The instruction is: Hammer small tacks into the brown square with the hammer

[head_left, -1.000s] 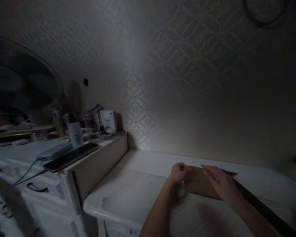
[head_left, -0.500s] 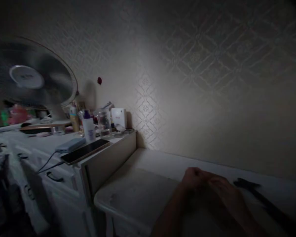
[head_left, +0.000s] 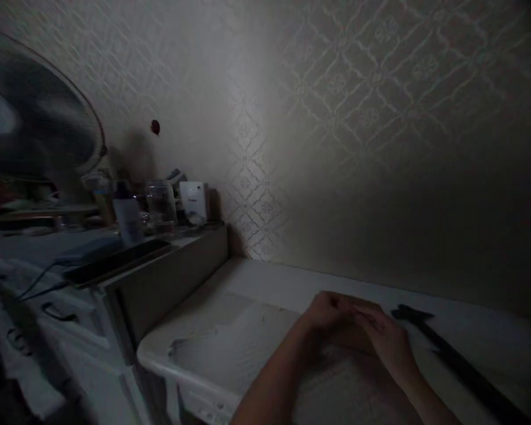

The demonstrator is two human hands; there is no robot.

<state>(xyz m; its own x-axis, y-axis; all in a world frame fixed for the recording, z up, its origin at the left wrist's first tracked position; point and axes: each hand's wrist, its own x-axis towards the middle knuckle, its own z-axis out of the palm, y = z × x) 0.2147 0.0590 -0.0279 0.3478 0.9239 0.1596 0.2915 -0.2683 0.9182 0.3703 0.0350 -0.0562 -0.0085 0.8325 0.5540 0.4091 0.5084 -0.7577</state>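
Observation:
Over the white table (head_left: 248, 321), my left hand (head_left: 325, 310) and my right hand (head_left: 383, 333) meet with their fingers curled close together. Both hands are at a brown, box-like thing (head_left: 354, 339), whose edge shows behind and below the fingers. The dim light hides its exact kind. My fingertips touch or almost touch each other at its top; whether something small is pinched there I cannot make out. To the right of my right hand lies a long dark object (head_left: 442, 348) with a forked end, perhaps a stand or tripod.
A white drawer cabinet (head_left: 172, 268) stands left of the table, higher than it. On it are a dark phone (head_left: 115, 262), a white bottle (head_left: 128, 218), a clear jar (head_left: 160, 206), a white box (head_left: 194, 199) and a fan (head_left: 39, 112). A patterned wall (head_left: 336, 177) rises behind.
The view has swung right, so the fan and cabinet sit farther left. My hands remain together at the brown thing, more of which now shows beneath them.

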